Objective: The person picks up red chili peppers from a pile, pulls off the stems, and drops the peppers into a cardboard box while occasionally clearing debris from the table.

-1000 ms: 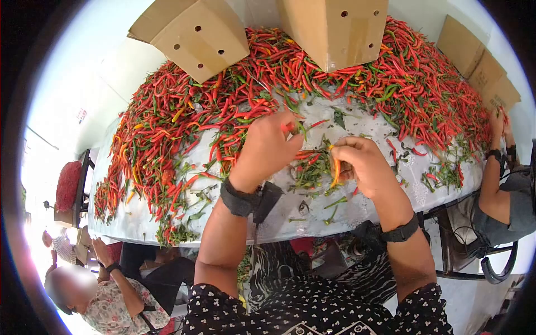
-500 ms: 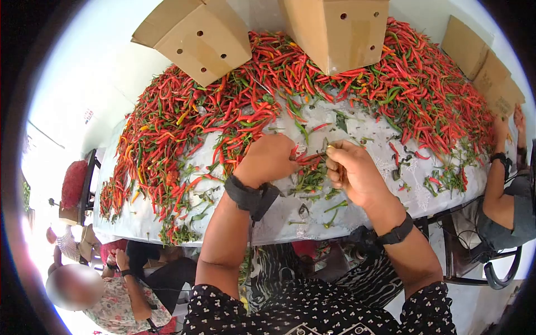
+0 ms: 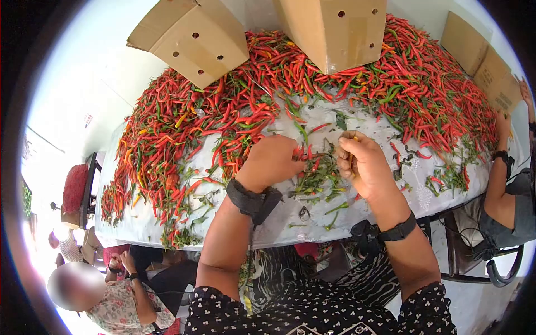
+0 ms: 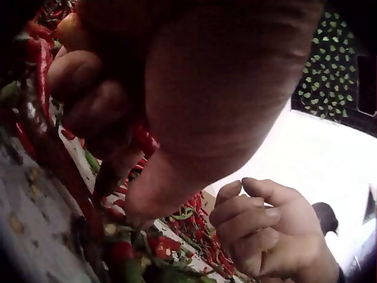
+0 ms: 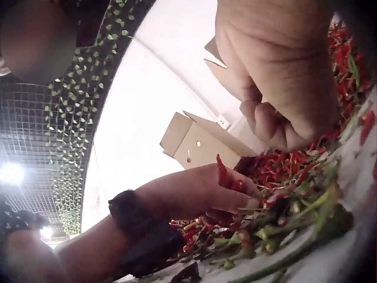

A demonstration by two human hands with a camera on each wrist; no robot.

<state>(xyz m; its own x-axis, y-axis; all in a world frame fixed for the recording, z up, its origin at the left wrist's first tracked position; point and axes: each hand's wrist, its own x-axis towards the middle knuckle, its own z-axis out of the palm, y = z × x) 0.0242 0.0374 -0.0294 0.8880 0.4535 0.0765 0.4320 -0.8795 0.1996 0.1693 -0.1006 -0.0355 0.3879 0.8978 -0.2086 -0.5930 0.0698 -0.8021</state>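
My left hand (image 3: 268,162) curls round a red chili; a red chili (image 5: 221,172) pokes up from it in the right wrist view. In the left wrist view, red shows between the fingers and palm. Its thumb tip is right at a heap of green stems and loose chilies (image 3: 321,181) on the covered table. My right hand (image 3: 363,164) is raised just right of this heap, fingers curled in toward the palm. In the left wrist view, the curled right hand (image 4: 271,227) shows no chili in it.
A broad mound of red chilies (image 3: 441,95), with some green and yellow ones, lines the table's far side (image 3: 368,204). Two cardboard boxes (image 3: 195,44) (image 3: 335,33) stand behind it. Other people sit left (image 3: 123,296) and right (image 3: 499,206).
The yellow-orange chili has gone from my right hand's fingers, and that hand has moved slightly up. My left hand has come down to the stem heap.
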